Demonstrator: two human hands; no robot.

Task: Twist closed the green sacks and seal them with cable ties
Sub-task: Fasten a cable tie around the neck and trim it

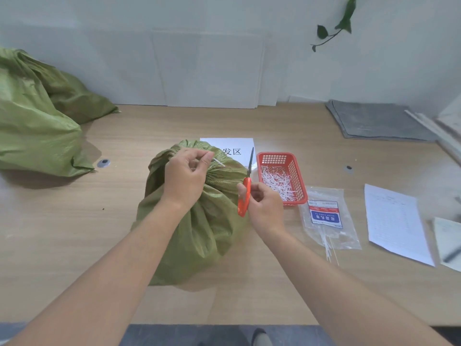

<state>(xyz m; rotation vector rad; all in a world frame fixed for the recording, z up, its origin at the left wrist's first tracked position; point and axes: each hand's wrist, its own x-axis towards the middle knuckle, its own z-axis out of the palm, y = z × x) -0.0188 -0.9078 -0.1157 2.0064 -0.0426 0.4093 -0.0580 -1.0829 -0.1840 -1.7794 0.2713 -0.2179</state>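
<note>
- The left hand [184,176], on a bare forearm reaching in from the lower left, has curled fingers and pinches a white cable tie [219,162].
- The right hand [264,203], its forearm coming from the lower right, grips orange scissors [245,196].

- My left grip [184,176] hides the green sack [199,233]'s gathered neck; only the cable tie [219,163]'s white end shows.
- My right grip [264,208] partly covers the scissors [247,189]' handle.
- The second sack [32,126] runs off the left edge.
- The sign [237,148] is partly behind the sack.
- The papers [446,233] at far right are blurred.
</note>
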